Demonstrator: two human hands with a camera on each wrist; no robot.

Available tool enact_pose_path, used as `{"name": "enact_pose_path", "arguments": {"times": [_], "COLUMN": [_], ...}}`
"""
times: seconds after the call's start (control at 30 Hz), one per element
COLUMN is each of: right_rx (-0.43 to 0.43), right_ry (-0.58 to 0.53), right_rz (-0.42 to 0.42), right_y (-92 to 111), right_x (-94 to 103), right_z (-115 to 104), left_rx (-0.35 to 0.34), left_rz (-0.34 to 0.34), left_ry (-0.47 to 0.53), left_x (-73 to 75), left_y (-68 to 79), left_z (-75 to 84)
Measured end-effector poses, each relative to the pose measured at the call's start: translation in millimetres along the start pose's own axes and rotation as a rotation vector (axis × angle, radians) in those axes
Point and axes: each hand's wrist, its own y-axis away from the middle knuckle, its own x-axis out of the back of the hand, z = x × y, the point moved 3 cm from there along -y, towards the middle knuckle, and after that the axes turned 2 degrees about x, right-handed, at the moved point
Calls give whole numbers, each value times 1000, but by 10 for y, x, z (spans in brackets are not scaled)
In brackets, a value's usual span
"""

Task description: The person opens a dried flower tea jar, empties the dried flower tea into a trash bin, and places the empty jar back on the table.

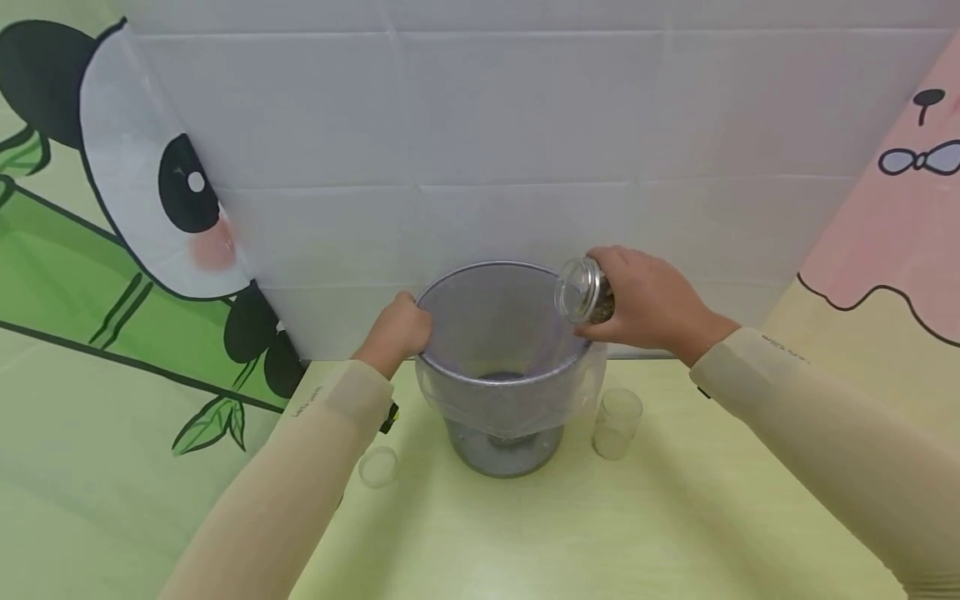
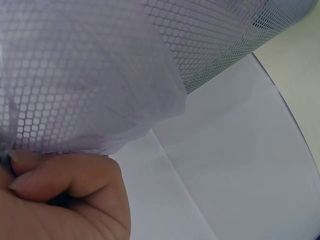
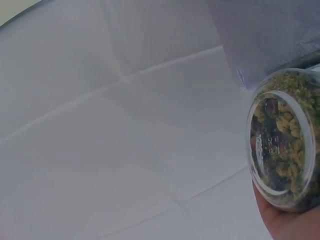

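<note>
A grey metal mesh bin [image 1: 504, 457] stands on the table, lined with a translucent plastic bag [image 1: 480, 408] folded over its rim. My left hand [image 1: 401, 329] grips the rim at the left, fingers curled over bag and edge; the left wrist view shows the bag hanging beside that hand [image 2: 70, 195]. Over the right side of the rim, my right hand [image 1: 652, 300] holds a clear jar [image 1: 577, 292] tipped sideways, its mouth facing the bin's inside. Yellowish-green, dried-looking clumps [image 3: 285, 125] show through the jar's base in the right wrist view. Whether any fall out cannot be seen.
A second clear jar [image 1: 617, 425] stands right of the bin on the pale yellow table [image 1: 495, 533]. Left of the bin lies a round transparent lid [image 1: 377, 467]. A white sheet wall [image 1: 525, 108] rises close behind, with printed panels on either side.
</note>
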Motion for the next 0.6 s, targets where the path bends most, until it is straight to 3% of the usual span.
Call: {"name": "enact_pose_path", "arguments": {"times": [0.6], "right_rx": [124], "right_ry": [176], "right_rz": [-11], "right_y": [-88], "right_x": [-4], "right_z": [-13], "left_rx": [7], "left_rz": [1], "left_ry": [16], "left_x": [-5], "left_y": [-8], "left_z": [8]}}
